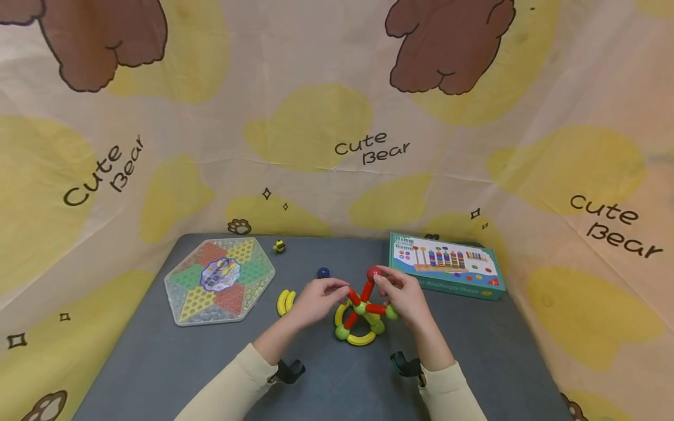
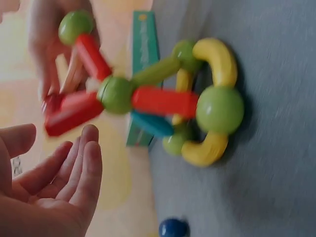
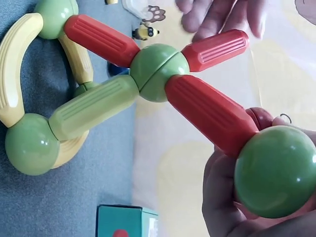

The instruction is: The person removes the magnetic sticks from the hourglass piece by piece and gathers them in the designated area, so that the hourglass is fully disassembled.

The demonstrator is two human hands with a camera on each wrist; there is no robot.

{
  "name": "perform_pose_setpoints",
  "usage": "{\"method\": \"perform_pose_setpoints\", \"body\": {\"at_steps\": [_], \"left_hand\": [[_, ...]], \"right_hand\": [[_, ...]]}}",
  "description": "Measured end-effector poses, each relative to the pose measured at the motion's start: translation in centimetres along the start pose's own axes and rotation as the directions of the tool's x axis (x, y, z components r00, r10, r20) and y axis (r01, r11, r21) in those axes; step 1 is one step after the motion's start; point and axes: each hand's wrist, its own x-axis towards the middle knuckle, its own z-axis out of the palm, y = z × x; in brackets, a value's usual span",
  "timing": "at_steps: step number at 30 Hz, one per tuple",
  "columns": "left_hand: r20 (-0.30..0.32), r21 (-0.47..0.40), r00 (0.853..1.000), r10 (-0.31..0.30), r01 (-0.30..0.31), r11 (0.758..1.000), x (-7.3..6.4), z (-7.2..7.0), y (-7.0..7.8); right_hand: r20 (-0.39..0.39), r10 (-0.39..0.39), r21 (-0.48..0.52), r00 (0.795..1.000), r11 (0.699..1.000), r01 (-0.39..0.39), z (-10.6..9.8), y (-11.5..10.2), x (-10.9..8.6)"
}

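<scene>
A magnetic ball-and-rod model stands on the table, its base a ring of yellow curved rods (image 1: 360, 340) and green balls (image 2: 220, 109). Straight rods rise from the ring to a central green ball (image 3: 159, 72), from which red rods (image 3: 212, 114) branch outward. My right hand (image 1: 406, 296) pinches a red ball (image 1: 374, 272) at the top of one red rod. Another red rod ends in a green ball (image 3: 275, 171) close to that hand. My left hand (image 2: 54, 190) has its fingers extended beside a bare-ended red rod (image 2: 74, 112), apparently just apart from it.
Left of the model lie yellow curved rods (image 1: 286, 302). Behind it are a dark blue ball (image 1: 323, 273) and a small bee figure (image 1: 279, 246). A hexagonal board game (image 1: 192, 275) lies at left; a green game box (image 1: 447, 266) is at back right. Printed cloth walls surround the table.
</scene>
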Motion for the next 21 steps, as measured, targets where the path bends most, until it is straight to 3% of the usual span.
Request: {"method": "perform_pose_setpoints", "body": {"at_steps": [3,8,11,17,21], "left_hand": [[0.004,0.009,1.0,-0.004,0.003,1.0,-0.1,1.4,0.2],[-0.039,0.03,0.999,-0.009,0.01,1.0,-0.6,2.7,0.4],[-0.034,0.03,0.999,-0.004,0.005,1.0,-0.8,2.9,0.6],[0.05,0.013,0.999,-0.017,0.016,1.0,-0.6,2.8,0.9],[0.008,0.036,1.0,-0.015,0.015,0.999,0.2,2.3,1.1]], "right_hand": [[0.008,-0.008,-0.013,1.0,1.0,0.008,-0.2,-0.1,-0.1],[-0.008,0.023,0.015,1.0,1.0,-0.023,-0.5,-0.2,0.0],[-0.026,0.053,0.035,0.998,0.998,-0.052,-0.7,-0.2,0.1],[-0.033,0.06,0.054,0.998,0.997,-0.058,-0.9,-0.2,0.3],[-0.027,0.049,0.052,0.998,0.998,-0.047,-0.9,-0.4,0.4]]}}
